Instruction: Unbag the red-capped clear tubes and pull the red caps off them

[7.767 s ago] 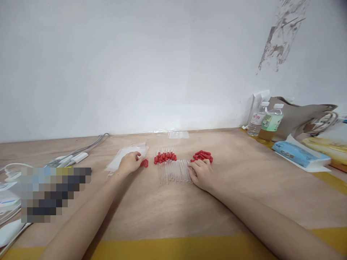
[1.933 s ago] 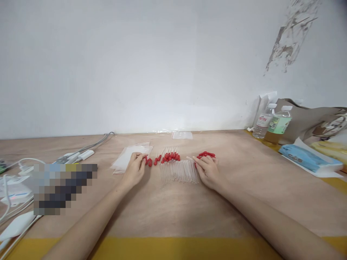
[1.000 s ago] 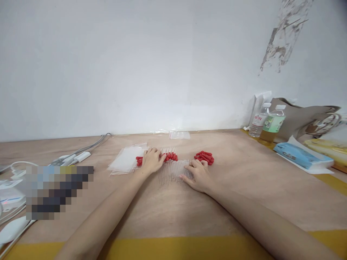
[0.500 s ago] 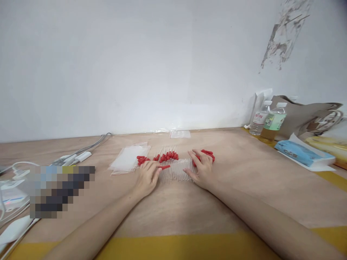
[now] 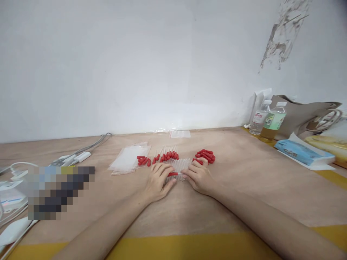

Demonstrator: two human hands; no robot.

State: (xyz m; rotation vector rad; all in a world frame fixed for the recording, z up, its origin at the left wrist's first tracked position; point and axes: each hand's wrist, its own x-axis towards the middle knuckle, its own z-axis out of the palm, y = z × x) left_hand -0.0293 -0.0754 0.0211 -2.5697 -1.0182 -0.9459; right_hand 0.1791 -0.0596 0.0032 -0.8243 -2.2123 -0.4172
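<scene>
My left hand [image 5: 159, 183] is closed on a red rubber dropper bulb [image 5: 172, 174], which points to the right. Pinched in my right hand [image 5: 200, 177] is a thin clear glass tube [image 5: 181, 174], its end meeting the bulb's mouth; how deep it sits I cannot tell. Both hands are low over a row of clear glass tubes [image 5: 179, 165] laid side by side. Behind them lie several droppers [image 5: 169, 156] with red bulbs on their near ends. Loose red bulbs [image 5: 143, 161] lie to the left, and a pile of red bulbs [image 5: 207, 156] sits just beyond my right hand.
Clear plastic bags [image 5: 129, 157] are stacked at the left, and another bag [image 5: 180, 134] lies by the wall. Cables and plugs [image 5: 73, 158] run along the left side. Two bottles [image 5: 273, 121] and a blue tissue pack [image 5: 302, 153] stand at the right.
My left hand has moved right and nearer with the red bulb. My right hand has closed from spread fingers onto a glass tube, and bulb and tube now meet.
</scene>
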